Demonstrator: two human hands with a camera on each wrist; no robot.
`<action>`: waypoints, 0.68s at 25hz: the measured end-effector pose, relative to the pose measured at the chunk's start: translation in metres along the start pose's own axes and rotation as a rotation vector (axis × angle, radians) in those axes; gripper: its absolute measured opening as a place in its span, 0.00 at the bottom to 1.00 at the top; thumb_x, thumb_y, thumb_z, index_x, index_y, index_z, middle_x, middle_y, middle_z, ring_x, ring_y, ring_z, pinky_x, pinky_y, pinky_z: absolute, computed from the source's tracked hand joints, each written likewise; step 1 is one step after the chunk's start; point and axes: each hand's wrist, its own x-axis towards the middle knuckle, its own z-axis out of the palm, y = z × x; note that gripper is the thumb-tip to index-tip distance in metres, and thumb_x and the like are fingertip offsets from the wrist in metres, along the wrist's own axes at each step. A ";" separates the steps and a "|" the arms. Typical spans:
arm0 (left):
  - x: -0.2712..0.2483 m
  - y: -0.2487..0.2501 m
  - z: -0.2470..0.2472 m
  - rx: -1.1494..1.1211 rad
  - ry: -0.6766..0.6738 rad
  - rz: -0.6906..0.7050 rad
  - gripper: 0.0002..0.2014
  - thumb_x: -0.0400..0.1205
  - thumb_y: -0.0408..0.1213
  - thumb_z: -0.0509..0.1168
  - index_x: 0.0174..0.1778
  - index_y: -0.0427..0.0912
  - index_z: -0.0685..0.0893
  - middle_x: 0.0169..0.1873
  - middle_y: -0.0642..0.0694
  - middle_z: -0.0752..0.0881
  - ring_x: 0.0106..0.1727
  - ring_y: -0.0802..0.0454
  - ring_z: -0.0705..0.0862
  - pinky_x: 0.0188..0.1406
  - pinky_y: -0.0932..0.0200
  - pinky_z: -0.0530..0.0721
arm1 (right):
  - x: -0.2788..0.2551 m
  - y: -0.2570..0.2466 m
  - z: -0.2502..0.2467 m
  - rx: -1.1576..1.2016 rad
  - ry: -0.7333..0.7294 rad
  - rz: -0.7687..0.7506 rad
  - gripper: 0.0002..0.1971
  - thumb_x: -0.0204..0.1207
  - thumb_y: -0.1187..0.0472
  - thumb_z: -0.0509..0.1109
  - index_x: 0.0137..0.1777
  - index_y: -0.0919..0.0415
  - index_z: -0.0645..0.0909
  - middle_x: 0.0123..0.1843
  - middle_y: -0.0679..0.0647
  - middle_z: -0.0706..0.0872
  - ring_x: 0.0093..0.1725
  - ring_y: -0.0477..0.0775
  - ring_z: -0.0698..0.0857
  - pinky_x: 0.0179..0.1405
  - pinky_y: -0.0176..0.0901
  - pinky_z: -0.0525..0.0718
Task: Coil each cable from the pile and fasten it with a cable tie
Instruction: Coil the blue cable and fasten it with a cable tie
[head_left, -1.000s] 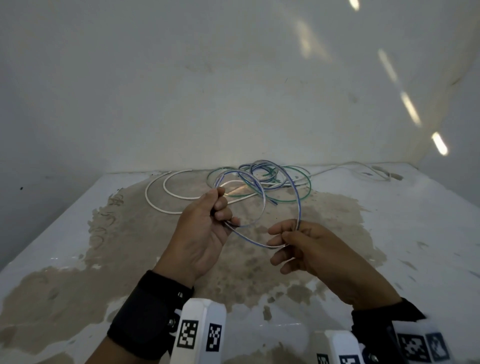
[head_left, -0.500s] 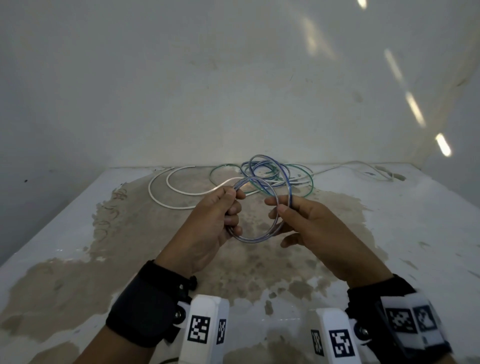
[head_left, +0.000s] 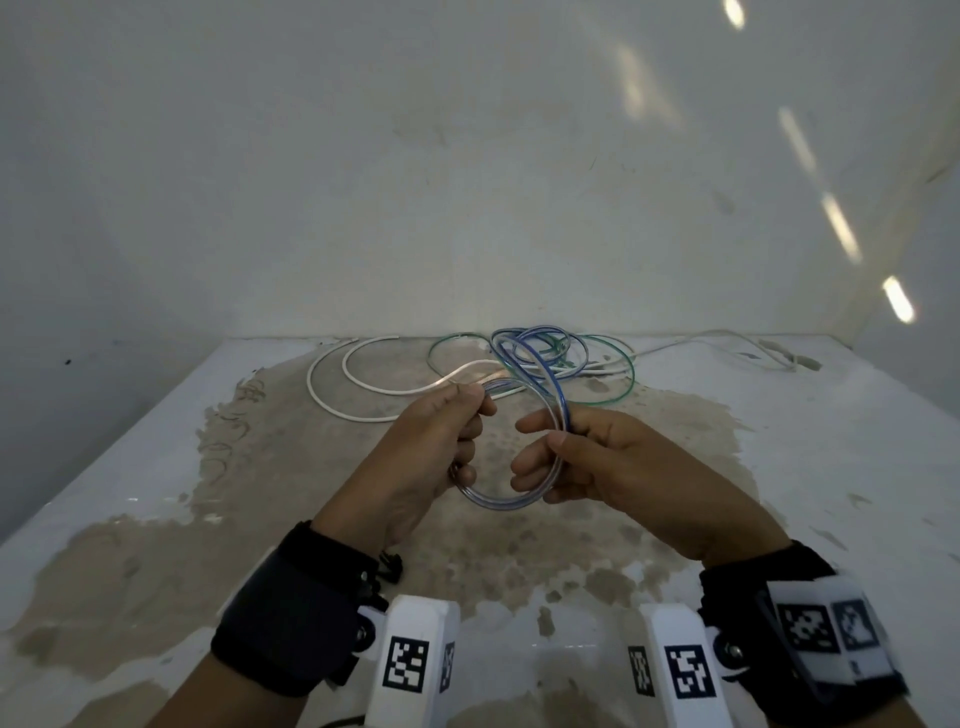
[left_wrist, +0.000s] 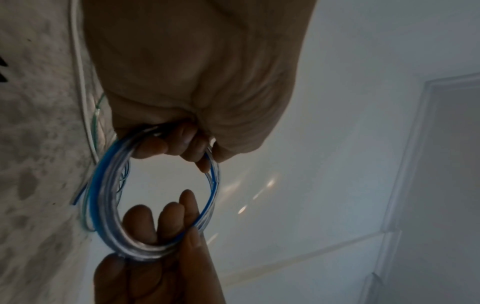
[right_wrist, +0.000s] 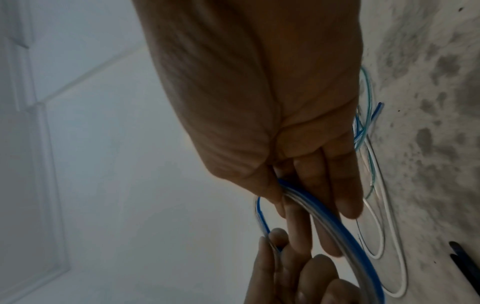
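A clear cable with a blue stripe (head_left: 498, 505) is wound into a small coil held above the table. My left hand (head_left: 441, 441) grips the coil's left side, fingers curled round the strands (left_wrist: 166, 144). My right hand (head_left: 576, 457) pinches the coil's right side between thumb and fingers (right_wrist: 288, 197). The cable's free length (head_left: 550, 374) runs back from the coil to the pile. The pile (head_left: 545, 358) lies at the far middle of the table: blue-striped loops, a green cable (head_left: 623, 384) and a white cable (head_left: 332, 400). No cable tie shows in the head view.
The white table (head_left: 805, 467) has a large brown worn patch (head_left: 363, 519) under my hands. White walls close it in at the back and both sides. A white cable end (head_left: 779, 358) trails to the far right. A black object (right_wrist: 465, 257) lies on the table in the right wrist view.
The coil has become smaller and tighter as both hands came closer together. My right hand rose from under the loop to its right side, drawing in more cable from the pile.
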 end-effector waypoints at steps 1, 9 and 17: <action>-0.001 0.000 -0.001 0.023 -0.011 0.012 0.13 0.91 0.42 0.55 0.42 0.44 0.77 0.25 0.55 0.65 0.22 0.60 0.60 0.23 0.64 0.67 | -0.001 -0.001 -0.001 0.012 -0.022 0.009 0.13 0.90 0.65 0.57 0.67 0.62 0.80 0.50 0.58 0.94 0.54 0.58 0.92 0.55 0.47 0.88; 0.003 -0.004 0.005 0.186 -0.002 0.076 0.15 0.91 0.40 0.55 0.39 0.44 0.76 0.25 0.54 0.65 0.23 0.59 0.61 0.21 0.65 0.67 | 0.010 0.004 0.009 0.080 0.095 -0.067 0.15 0.92 0.63 0.53 0.68 0.60 0.80 0.28 0.49 0.75 0.30 0.52 0.83 0.48 0.53 0.82; 0.003 -0.001 0.005 0.307 -0.060 0.075 0.16 0.90 0.42 0.57 0.36 0.46 0.78 0.22 0.59 0.67 0.22 0.60 0.63 0.24 0.61 0.68 | 0.008 -0.004 0.013 -0.024 0.117 -0.011 0.14 0.92 0.53 0.54 0.63 0.56 0.80 0.27 0.51 0.77 0.28 0.55 0.87 0.43 0.55 0.88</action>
